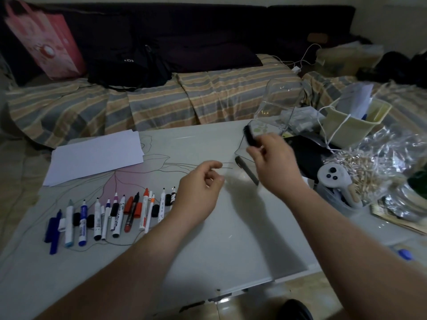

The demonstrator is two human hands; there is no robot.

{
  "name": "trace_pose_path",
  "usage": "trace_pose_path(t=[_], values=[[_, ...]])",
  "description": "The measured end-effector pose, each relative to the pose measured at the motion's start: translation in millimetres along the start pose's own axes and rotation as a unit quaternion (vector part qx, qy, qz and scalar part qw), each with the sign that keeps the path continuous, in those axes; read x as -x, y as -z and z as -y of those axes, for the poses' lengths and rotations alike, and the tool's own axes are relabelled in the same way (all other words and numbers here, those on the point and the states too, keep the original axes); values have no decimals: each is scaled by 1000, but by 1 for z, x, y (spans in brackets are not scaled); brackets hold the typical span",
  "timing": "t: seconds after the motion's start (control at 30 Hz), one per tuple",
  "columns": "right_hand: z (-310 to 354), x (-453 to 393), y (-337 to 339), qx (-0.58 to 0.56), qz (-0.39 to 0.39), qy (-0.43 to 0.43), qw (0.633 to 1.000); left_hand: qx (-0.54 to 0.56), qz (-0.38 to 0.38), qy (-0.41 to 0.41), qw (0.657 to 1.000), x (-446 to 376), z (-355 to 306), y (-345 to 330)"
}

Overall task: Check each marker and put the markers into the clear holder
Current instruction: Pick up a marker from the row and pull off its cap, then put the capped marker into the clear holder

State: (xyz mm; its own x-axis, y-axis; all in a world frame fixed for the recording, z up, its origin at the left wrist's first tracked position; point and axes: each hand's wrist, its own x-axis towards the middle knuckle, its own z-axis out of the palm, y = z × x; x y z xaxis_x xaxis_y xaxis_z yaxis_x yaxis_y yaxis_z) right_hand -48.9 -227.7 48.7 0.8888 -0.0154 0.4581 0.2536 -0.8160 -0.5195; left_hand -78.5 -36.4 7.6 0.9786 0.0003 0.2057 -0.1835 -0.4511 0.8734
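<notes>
Our markers (111,215) lie uncapped in a row at eight o'clock on the surface (231,227), loose caps among them; the holder (277,105) stands empty at one o'clock. Our right hand (275,162) pinches something dark, blurred, with a pen-like thing (247,173) under it. Our left hand's (198,192) grip is half curled, empty. We risk tipping the light holder, or bare tips drying and staining.

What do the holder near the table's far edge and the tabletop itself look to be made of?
The clear holder looks like rigid transparent plastic, perhaps acrylic: the striped bedcover shows through it and its edges catch highlights. The table has a smooth, glossy pale top with a printed flower outline and faint reflections; coated board or glass, hard to tell which.
</notes>
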Motion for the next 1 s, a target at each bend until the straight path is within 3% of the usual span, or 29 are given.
trace_pose_path(t=[0.13, 0.27, 0.47, 0.6, 0.73, 1.0], values=[[-7, -8, 9, -43, -64, -59, 995, -194, 105, -131, 967, 5, 16, -8], [-2, -17, 14, -125, -110, -82, 983, -213, 140, -131, 958, 7, 26, -11], [-10, -10, -11, 77, -47, 16, 996, -234, 176, -110, 950, 8, 35, -9], [-15, -12, -15, 40, -43, 23, 998, -231, 177, -113, 950, 8, 36, -11], [-12, -8, -14, 72, -6, 10, 997, -227, 181, -109, 951, 9, 35, -11], [-13, -7, -14, 159, 154, -53, 974, -229, 180, -105, 951, 9, 37, -5]])
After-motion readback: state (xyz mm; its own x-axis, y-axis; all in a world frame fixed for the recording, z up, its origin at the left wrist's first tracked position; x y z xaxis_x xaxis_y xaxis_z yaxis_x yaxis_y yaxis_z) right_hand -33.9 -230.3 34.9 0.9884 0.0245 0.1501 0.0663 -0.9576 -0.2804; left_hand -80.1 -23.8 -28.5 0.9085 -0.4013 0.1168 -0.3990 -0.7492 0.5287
